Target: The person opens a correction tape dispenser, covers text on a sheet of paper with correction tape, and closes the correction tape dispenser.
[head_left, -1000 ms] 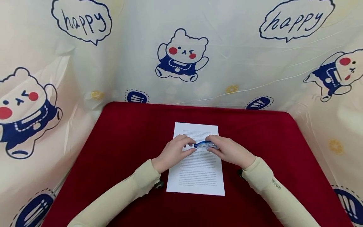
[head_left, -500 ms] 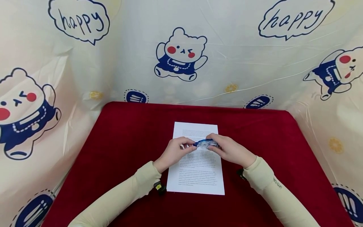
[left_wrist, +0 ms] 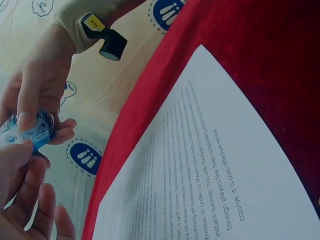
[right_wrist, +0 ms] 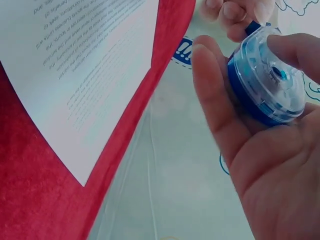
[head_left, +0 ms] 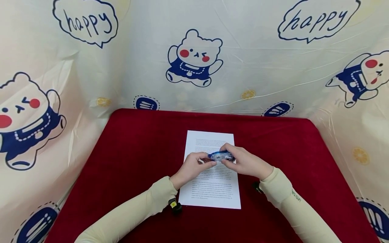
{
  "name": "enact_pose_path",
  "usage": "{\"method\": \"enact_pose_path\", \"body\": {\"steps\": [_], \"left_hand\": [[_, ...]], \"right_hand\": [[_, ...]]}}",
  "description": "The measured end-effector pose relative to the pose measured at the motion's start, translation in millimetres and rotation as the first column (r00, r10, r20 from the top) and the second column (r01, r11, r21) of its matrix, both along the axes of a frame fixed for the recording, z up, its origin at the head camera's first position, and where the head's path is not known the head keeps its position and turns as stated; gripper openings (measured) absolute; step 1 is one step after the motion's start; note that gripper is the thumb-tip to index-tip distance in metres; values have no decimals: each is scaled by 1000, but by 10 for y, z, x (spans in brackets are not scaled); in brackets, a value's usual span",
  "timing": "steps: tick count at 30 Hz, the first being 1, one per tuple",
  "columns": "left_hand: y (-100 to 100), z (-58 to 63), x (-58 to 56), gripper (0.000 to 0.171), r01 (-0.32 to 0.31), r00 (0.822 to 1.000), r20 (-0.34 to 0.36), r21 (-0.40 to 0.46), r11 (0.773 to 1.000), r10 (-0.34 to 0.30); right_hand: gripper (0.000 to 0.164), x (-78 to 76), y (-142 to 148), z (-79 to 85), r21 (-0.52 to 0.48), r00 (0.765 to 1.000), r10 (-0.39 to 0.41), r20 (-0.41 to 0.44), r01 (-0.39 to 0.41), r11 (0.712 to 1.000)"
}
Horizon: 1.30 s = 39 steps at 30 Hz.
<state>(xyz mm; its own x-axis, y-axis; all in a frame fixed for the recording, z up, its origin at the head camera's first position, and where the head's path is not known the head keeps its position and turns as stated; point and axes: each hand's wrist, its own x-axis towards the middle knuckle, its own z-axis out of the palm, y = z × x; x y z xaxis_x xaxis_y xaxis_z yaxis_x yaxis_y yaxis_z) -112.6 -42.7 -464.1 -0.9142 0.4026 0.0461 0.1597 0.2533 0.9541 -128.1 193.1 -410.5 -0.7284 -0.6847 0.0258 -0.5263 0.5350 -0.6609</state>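
In the head view a correction tape [head_left: 221, 156] with a clear case and blue edge is held above the printed sheet of paper [head_left: 209, 192]. My right hand [head_left: 247, 163] grips its body, the thumb pressed on the clear side in the right wrist view, where the spool [right_wrist: 277, 75] shows through. My left hand [head_left: 191, 168] pinches the narrow front end between thumb and fingers. A blue tip [right_wrist: 252, 27] sticks out beside the left fingertips [right_wrist: 234, 12]. Part of that end is hidden behind the left fingers.
The sheet lies flat on a red cloth-covered table [head_left: 146, 145]. A black wrist device [head_left: 175, 206] hangs under the left cuff and another [head_left: 257, 187] under the right. A printed curtain [head_left: 243, 44] surrounds the table on the back and sides.
My left hand has shifted slightly right and toward the body, its thumb now further along the correction tape. The right hand stays nearly in place, and the paper has not moved.
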Motion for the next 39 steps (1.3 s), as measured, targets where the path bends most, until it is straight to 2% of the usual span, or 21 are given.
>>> {"method": "enact_pose_path", "body": {"steps": [4,8,12,16,18,21,25,28,30,33,36,39], "left_hand": [[15,-8,-27,13,19,1000,-4,-25,1000,-19],[-65,-3,-70,13,73,997,9,-121,990,-73],[-276,7,-149,14,123,992,23,-250,961,-121],[-476,27,-313,13,79,994,-45,-379,922,-104],[-551,32,-403,16,39,992,-89,-460,887,-90],[-636,28,-519,26,3,987,-130,-590,807,-99],[-704,-15,-644,42,-30,970,-187,-725,688,-155],[-739,-49,-734,57,-35,956,-209,-781,624,-208],[-757,-62,-788,71,-5,952,-188,-801,598,-243],[-774,-76,-864,93,81,952,-111,-807,585,-285],[-774,-103,-924,111,151,943,-48,-821,551,-329],[-758,-142,-960,122,180,928,-27,-840,511,-370]], "right_hand": [[32,-15,7,-26,-16,1000,0,17,0,1000],[36,-53,-5,-53,6,1000,-12,-20,12,1000],[35,-152,-15,-66,30,998,-32,-60,34,999],[35,-316,2,-64,38,994,-78,-75,81,996],[35,-406,0,-68,53,992,-100,-71,103,993],[35,-547,-20,-104,88,991,-121,-58,126,988],[33,-739,-75,-179,101,994,-110,-16,111,989],[30,-879,-130,-250,107,994,-109,8,108,988],[27,-956,-174,-292,121,993,-115,17,112,986],[23,-1044,-258,-336,154,994,-109,31,103,983],[24,-1104,-363,-354,192,993,-112,32,104,976],[28,-1149,-469,-365,225,991,-130,16,123,967]]}}
